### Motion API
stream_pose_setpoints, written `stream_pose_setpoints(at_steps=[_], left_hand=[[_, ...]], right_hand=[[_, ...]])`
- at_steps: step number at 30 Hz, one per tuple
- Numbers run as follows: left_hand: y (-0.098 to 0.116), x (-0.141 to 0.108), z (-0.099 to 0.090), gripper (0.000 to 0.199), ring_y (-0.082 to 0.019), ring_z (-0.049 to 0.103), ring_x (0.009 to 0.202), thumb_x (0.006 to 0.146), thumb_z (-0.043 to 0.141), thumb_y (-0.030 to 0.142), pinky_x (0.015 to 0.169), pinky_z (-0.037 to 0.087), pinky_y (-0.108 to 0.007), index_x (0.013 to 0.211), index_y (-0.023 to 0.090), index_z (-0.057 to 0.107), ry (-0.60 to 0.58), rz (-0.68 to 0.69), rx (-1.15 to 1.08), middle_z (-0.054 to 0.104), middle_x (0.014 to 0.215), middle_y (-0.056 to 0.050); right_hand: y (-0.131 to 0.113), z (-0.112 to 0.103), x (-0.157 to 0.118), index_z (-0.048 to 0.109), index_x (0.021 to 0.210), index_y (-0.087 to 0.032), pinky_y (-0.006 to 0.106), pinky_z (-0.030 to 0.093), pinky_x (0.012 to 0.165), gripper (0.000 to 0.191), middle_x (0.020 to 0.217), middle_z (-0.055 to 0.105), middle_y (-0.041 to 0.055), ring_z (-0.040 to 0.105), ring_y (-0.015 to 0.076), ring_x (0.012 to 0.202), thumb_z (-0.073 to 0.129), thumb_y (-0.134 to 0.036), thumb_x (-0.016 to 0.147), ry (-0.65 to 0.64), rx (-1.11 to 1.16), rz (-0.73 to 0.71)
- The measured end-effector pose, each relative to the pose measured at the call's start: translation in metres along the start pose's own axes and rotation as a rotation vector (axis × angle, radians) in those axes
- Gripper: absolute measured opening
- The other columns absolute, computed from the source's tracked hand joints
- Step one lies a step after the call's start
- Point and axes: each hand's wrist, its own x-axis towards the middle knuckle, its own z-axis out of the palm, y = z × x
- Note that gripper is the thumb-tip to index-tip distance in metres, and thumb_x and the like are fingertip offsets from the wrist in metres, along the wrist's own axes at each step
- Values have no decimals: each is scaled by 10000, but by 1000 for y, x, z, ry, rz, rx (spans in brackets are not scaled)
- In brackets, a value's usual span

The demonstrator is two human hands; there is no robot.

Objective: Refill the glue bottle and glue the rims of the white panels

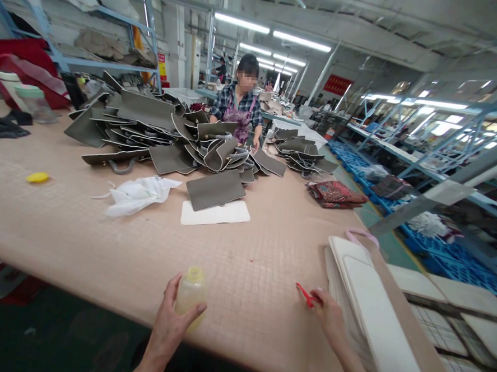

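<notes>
My left hand (pixel 170 321) is wrapped round a translucent, yellowish plastic bottle (pixel 191 293) at the table's near edge. The bottle has no cap on its neck and stands roughly upright. Farther right, my right hand (pixel 327 314) pinches a slim red tool (pixel 305 295) just above the tabletop; its exact kind is too small to make out. Beyond my hands, a grey-brown panel (pixel 215 190) partly covers a white rectangular board (pixel 215 212). Close to my right forearm lies a stack of long white boards (pixel 378 312).
Grey-brown bag pieces (pixel 147 112) with handles form a large heap across the brown-covered table (pixel 265 249). A crumpled white bag (pixel 140 195), yellow lid (pixel 37 177) and folded patterned cloth (pixel 336 193) lie around. A co-worker (pixel 242 98) stands behind the heap; shelving (pixel 446 189) runs along the right.
</notes>
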Motion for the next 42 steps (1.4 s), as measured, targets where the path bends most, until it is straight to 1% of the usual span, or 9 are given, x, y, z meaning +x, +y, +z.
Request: stream_pose_setpoints(at_steps=[7, 12, 16, 18, 22, 26, 30, 36, 42], left_hand=[[4, 1, 5, 718, -326, 561, 1095, 534, 733, 476, 958, 435, -463, 1130, 171, 474, -38, 13, -17, 598, 1128, -114], [-2, 4, 7, 747, -331, 544, 1115, 525, 743, 487, 983, 412, -478, 1139, 172, 455, -42, 6, -23, 581, 1143, -116], [-2, 4, 7, 742, -329, 540, 1121, 536, 736, 490, 992, 403, -477, 1142, 164, 458, -52, 16, -10, 577, 1150, -123], [0, 5, 8, 729, -329, 542, 1121, 540, 732, 486, 984, 412, -470, 1137, 161, 467, -49, 21, -5, 581, 1147, -123], [2, 6, 9, 746, -334, 559, 1098, 522, 737, 483, 952, 442, -467, 1142, 162, 475, -42, 22, -20, 596, 1125, -119], [4, 5, 10, 731, -329, 548, 1115, 540, 729, 479, 966, 431, -460, 1144, 156, 474, -67, 36, -24, 587, 1154, -127], [1, 3, 11, 729, -328, 550, 1116, 538, 733, 475, 954, 443, -447, 1146, 161, 482, -75, 26, -29, 590, 1165, -124], [-5, 5, 13, 764, -329, 527, 1147, 526, 736, 489, 986, 412, -451, 1166, 168, 468, -66, 2, -29, 572, 1195, -129], [4, -3, 17, 741, -319, 518, 1142, 560, 721, 454, 1000, 391, -442, 1180, 141, 463, -51, 36, -74, 562, 1190, -136]], right_hand=[[-1, 7, -14, 592, 951, -160, 398, 485, 814, 191, 969, 604, 37, 581, 173, 894, 569, -326, 859, 2, -40, -27], [-5, -10, -12, 588, 1002, -171, 391, 480, 779, 250, 887, 588, 20, 573, 170, 830, 495, -377, 895, 69, -33, -34], [-6, -25, -2, 533, 1115, -179, 437, 447, 867, 324, 1068, 567, 67, 546, 203, 983, 429, -412, 915, 204, 19, -29], [-6, -28, 3, 509, 1147, -176, 428, 462, 835, 366, 1077, 559, 71, 558, 196, 934, 446, -440, 902, 224, 52, -12], [-7, -29, 10, 459, 1210, -176, 352, 502, 688, 430, 1021, 578, 57, 576, 139, 727, 493, -452, 881, 176, 138, 59], [-9, -35, 16, 505, 1145, -167, 316, 502, 629, 392, 860, 586, 13, 570, 126, 664, 536, -438, 864, 127, 205, 121], [-12, -44, 24, 441, 1238, -182, 306, 511, 616, 435, 1047, 586, 65, 582, 123, 689, 484, -440, 891, 176, 218, 194], [-15, -47, 26, 490, 1219, -191, 311, 488, 617, 431, 949, 621, 34, 549, 108, 609, 523, -441, 870, 67, 120, 153], [-34, -45, 36, 546, 1139, -169, 345, 478, 651, 464, 810, 628, 27, 562, 141, 613, 515, -505, 821, 44, 201, 68]])
